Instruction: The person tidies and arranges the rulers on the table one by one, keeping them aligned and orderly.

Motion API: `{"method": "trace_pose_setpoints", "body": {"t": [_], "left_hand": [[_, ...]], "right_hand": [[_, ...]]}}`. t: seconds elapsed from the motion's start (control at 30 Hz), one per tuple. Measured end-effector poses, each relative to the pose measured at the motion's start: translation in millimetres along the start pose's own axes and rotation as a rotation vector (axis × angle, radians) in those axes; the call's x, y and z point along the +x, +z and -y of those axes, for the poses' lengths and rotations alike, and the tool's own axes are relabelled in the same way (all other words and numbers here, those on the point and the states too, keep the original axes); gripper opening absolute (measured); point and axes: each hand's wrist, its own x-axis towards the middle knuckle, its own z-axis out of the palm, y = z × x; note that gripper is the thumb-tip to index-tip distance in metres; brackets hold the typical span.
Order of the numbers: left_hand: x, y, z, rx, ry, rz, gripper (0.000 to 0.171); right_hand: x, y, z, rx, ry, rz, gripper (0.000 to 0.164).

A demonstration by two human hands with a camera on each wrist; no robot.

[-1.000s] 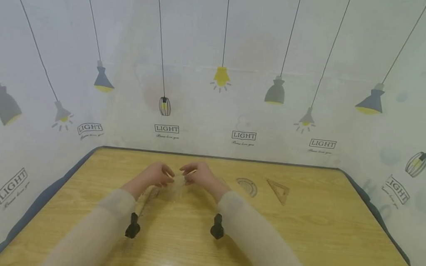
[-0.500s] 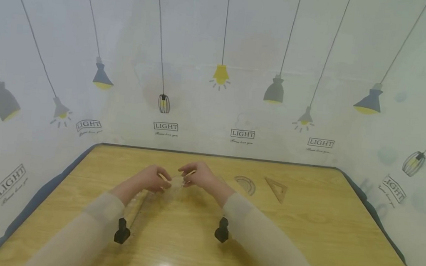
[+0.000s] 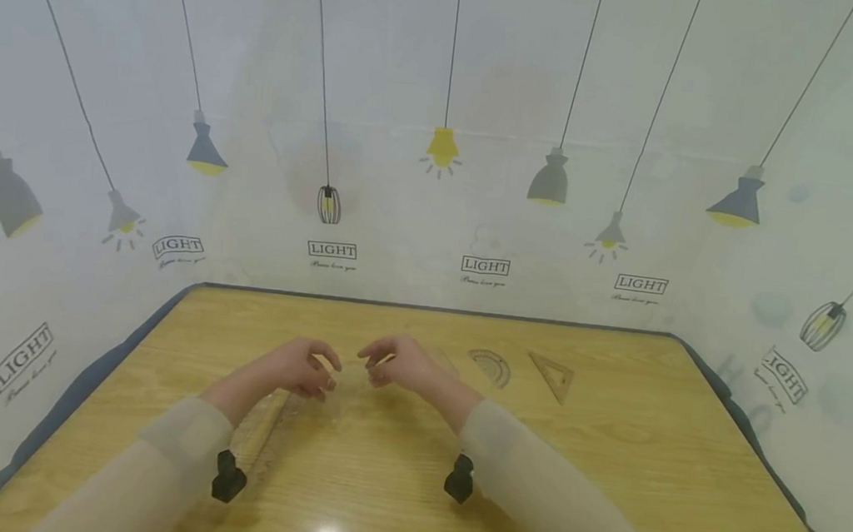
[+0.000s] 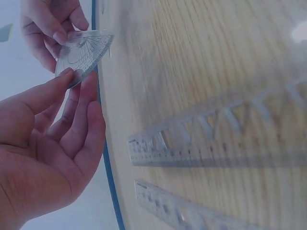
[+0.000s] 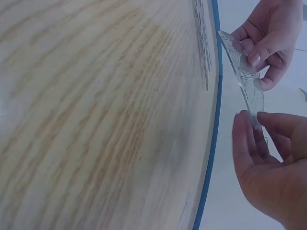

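Between my two hands is a clear plastic protractor [image 4: 85,53] with fine radiating lines, raised off the table and hard to make out in the head view. My left hand [image 3: 306,367] pinches one end between thumb and fingers. The opposite end is gripped by my right hand [image 3: 400,360], whose thumb lies on its face in the left wrist view. Seen from the right wrist, the protractor [image 5: 247,79] stands tilted, almost edge-on. Below my left forearm lie a clear ruler [image 4: 216,129] with triangular cut-outs and a second clear ruler [image 4: 184,210].
Another protractor [image 3: 489,368] lies flat right of my right hand, with a set square [image 3: 553,376] beyond it. The wooden table [image 3: 409,482] ends at a dark blue edge against a pale curtain [image 3: 412,64] printed with lamps.
Both wrists have swung outward and a little nearer to me, so the forearms stand wider apart. The hands have dropped slightly in view, still with the protractor between them.
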Motion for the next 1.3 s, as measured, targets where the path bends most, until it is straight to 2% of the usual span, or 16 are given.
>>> {"method": "trace_pose_setpoints", "body": {"t": [0.17,0.3,0.43,0.57,0.77,1.07,1.3], "left_hand": [[-7.7,2.7,-1.8,0.017,0.026,0.044,0.024],[-11.9,3.7,-0.8,0.064,0.056,0.094,0.023],[-16.5,3.5,0.1,0.108,0.081,0.145,0.022],[-22.7,5.1,-1.2,0.154,0.094,0.158,0.021],[-30.2,11.0,-3.6,0.211,0.085,0.145,0.017],[-35.3,19.2,-2.6,0.263,0.085,0.138,0.012],[-45.3,23.6,-3.6,0.304,0.093,0.157,0.011]], "right_hand": [[-10,2,6,-0.104,-0.021,0.048,0.025],[-17,7,13,-0.208,-0.024,0.102,0.022],[-22,14,17,-0.267,-0.019,0.137,0.019],[-27,21,18,-0.291,-0.002,0.133,0.016],[-37,27,17,-0.249,0.048,0.144,0.012],[-56,36,10,-0.157,0.036,0.170,0.011],[-67,46,11,-0.129,0.074,0.169,0.013]]}}
